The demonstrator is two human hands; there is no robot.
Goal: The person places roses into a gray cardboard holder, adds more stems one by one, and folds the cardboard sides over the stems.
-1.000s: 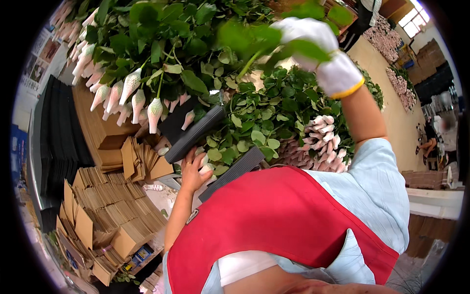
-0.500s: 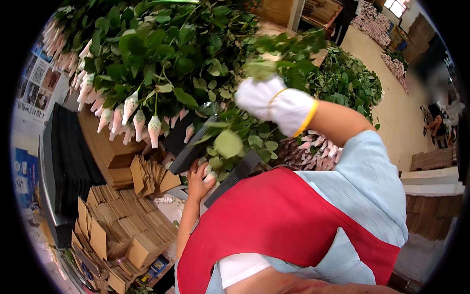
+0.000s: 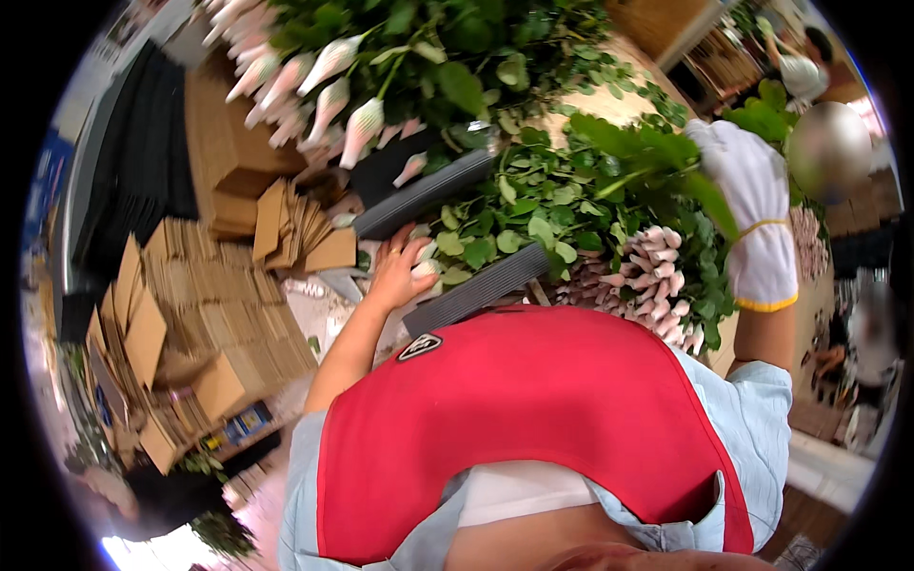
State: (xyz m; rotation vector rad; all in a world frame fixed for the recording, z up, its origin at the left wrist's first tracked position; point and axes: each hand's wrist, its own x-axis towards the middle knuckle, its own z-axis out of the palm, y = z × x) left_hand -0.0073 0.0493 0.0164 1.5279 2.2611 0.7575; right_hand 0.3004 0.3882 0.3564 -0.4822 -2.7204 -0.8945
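Touching pale buds (image 3: 426, 268) with the bare left hand (image 3: 395, 271), with its fingers spread apart. Just beside those buds, one ridged gray bar (image 3: 428, 195) above and another gray bar (image 3: 481, 290) below, with green leaves (image 3: 500, 209) in between. Over to the right, up high, a right hand (image 3: 752, 200) in a white glove with a yellow edge. Right at that glove, a blurry leafy stem (image 3: 638, 147), pointing left. Cannot tell if clamped in the gloved fingers or just touching. Below the stem, near the red apron (image 3: 552, 381), a big bunch of pink buds (image 3: 652, 281). At the top left, more wrapped buds (image 3: 364, 131) with tips down. Far left, folded brown cardboard (image 3: 209, 285) and tall black sheets (image 3: 138, 162).
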